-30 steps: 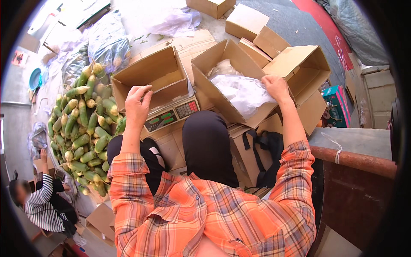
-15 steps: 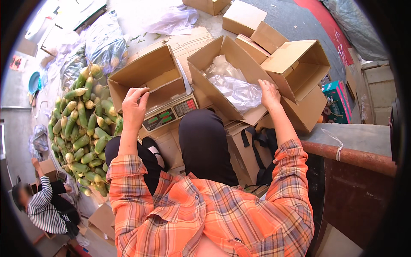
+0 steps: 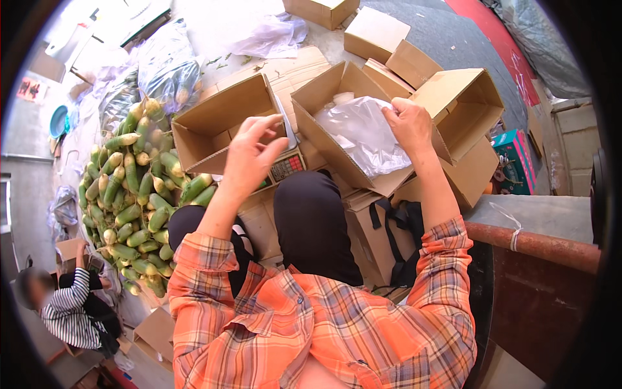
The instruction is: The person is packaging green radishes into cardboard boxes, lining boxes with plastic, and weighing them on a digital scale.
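Note:
My right hand (image 3: 411, 124) pinches the upper edge of a clear plastic bag (image 3: 363, 133), lifting it a little inside an open cardboard box (image 3: 324, 144). A small cream-coloured thing (image 3: 343, 98), partly covered, shows at the bag's far side. My left hand (image 3: 258, 148) hovers with fingers apart and nothing in them. It is in front of another open cardboard box (image 3: 223, 115), which rests on a weighing scale (image 3: 286, 167). My left hand and arm hide most of the scale's display panel.
A big heap of green radishes (image 3: 129, 217) lies to the left. More cardboard boxes (image 3: 463, 107) stand at the right, near a rusty rail (image 3: 538, 243). A teal carton (image 3: 513, 159) is beside them. At far left a person in stripes (image 3: 74, 308) reaches toward a box.
My right hand has taken hold of the plastic bag and raised its edge. My left hand has moved right, off the box rim, and its fingers have spread.

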Action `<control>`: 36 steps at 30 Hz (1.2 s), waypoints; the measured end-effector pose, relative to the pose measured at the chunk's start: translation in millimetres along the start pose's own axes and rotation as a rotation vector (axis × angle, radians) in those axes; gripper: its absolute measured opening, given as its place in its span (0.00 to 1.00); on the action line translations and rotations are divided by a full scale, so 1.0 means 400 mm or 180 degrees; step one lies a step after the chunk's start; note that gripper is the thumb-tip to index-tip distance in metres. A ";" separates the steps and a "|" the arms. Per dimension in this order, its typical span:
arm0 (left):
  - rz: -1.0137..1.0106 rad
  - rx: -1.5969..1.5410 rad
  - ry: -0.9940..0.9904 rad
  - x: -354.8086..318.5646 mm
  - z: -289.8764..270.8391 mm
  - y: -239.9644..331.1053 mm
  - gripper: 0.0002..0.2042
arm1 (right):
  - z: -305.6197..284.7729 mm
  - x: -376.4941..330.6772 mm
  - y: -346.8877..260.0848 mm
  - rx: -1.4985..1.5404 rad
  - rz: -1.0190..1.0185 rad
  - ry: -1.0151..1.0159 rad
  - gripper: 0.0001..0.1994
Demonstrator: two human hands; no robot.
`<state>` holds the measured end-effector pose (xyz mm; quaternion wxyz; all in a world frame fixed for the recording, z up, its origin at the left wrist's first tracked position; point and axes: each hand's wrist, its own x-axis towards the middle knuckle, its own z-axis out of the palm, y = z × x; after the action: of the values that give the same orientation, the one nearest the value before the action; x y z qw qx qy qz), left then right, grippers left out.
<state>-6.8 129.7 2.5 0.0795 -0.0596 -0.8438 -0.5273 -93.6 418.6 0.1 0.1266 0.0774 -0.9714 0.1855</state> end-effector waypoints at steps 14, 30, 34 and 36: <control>-0.0205 -0.1290 0.0751 0.012 0.019 0.089 0.09 | 0.029 0.009 -0.030 0.1867 0.0038 -0.0236 0.10; 0.2025 0.1206 0.1214 -0.076 -0.061 0.152 0.07 | 0.412 -0.020 0.011 0.0195 0.0220 -0.1909 0.14; -0.0265 -0.2593 0.1727 -0.106 -0.103 0.177 0.12 | 0.425 -0.084 0.133 0.0268 0.0498 -0.1147 0.17; -0.0366 -0.2879 0.1855 -0.109 -0.142 0.172 0.17 | 0.405 -0.112 0.149 0.0380 0.0463 -0.0587 0.19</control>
<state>52.6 107.8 79.2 0.2478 0.1072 -0.4775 -0.8362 -97.5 416.4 -178.1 0.0181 0.0309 -0.9692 0.2437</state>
